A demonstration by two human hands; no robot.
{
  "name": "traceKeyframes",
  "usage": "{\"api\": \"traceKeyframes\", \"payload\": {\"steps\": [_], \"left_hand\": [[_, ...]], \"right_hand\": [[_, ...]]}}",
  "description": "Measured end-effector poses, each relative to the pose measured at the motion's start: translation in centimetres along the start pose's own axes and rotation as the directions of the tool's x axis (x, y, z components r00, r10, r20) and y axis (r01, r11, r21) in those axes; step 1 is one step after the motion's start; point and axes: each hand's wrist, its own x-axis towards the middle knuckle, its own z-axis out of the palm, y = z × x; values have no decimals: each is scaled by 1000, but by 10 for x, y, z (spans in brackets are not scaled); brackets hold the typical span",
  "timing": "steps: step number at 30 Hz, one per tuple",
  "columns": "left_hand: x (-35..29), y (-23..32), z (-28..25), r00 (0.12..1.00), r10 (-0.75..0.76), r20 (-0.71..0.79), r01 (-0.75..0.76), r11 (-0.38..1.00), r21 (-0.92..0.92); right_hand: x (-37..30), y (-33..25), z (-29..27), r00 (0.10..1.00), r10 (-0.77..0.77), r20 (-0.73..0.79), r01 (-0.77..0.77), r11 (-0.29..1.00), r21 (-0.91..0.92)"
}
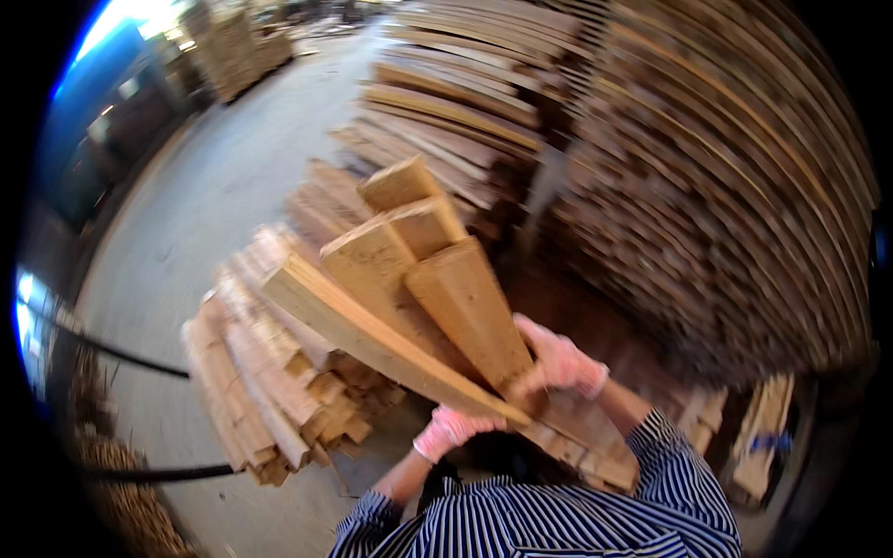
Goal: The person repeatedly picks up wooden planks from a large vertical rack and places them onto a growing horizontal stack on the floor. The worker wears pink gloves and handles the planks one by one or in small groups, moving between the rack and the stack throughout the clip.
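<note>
Several light wooden boards [400, 279] are gathered in both hands, fanned out and slanting up and away from my body. My left hand [454, 431], in a pink and white glove, is closed under the near end of the leftmost board. My right hand [561, 359], gloved alike, grips the right side of the bundle near its lower end. The boards hide part of the fingers on both hands. Just left of the boards lies a pile of cut wood pieces [244, 381].
A tall stack of darker boards [707, 186] rises at the right. Beyond the bundle, more planks are layered in a stack [456, 84]. Grey concrete floor [177, 200] stretches along the left. Dark bars [163, 474] run in from the left edge. Short boards [763, 437] lie at lower right.
</note>
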Motion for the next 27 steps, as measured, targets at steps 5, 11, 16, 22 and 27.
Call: {"api": "traceKeyframes", "payload": {"steps": [5,11,16,22,27], "left_hand": [[121,-22,19,908,-108,405,334,771,-543],[210,-61,90,834,-228,502,552,321,-770],[219,-55,105,761,-412,502,626,261,-735],[210,97,91,836,-193,514,178,981,79],[185,46,153,937,-183,297,309,830,-465]], "right_hand": [[-48,66,-46,938,-150,-314,149,989,-28],[-92,211,-40,918,81,-387,263,606,751],[-101,248,-41,861,4,-508,256,860,442],[-131,226,-67,851,288,-440,-170,942,288],[-150,246,2,577,416,-703,246,732,635]]}}
